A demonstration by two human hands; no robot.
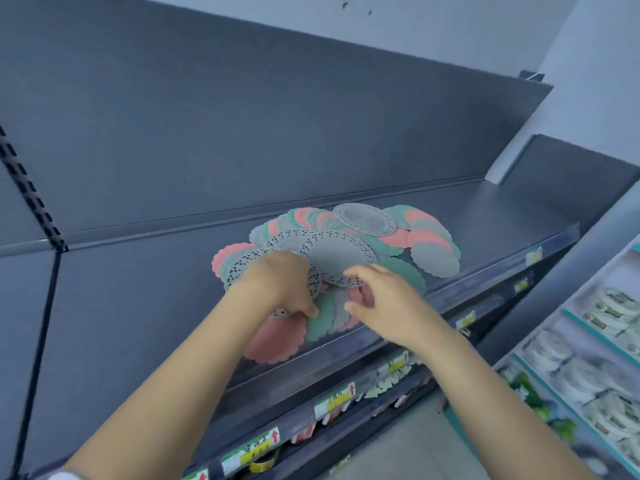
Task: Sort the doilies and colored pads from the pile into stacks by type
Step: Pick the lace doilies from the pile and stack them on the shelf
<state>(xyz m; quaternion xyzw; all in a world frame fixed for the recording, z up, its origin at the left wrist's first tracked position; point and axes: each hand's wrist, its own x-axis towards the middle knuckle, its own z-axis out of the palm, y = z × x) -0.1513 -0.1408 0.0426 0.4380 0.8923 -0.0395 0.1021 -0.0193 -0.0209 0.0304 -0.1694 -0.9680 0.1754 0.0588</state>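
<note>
And there it was, the pile (pixel 346 244) spread across the grey shelf (pixel 138 306), everything jumbled together: lacy grey doilies (pixel 341 254) lay over and under the scalloped pads (pixel 273 337) in pink, green and plain grey. The left hand (pixel 280 285) was down in the near side of the heap, fingers curled and thumb tucked in, gripping what looked like a small bunch of lacy doilies whose edges fanned out on both sides of the knuckles. The right hand (pixel 381 299) hovered just beside it, fingers loosely bent and parted, forefinger reaching at the rim of the big doily on top, holding nothing that could be seen. By the look of it the sorting had barely begun: no separate stack stood anywhere on the shelf, another doily sat far back on the heap, and pads of all three colours overlapped from front to rear. Nearly all of it was left to do. Below, price tags (pixel 332 401) lined the shelf edges, and a rack (pixel 588 368) of packaged goods stood off to the right.
</note>
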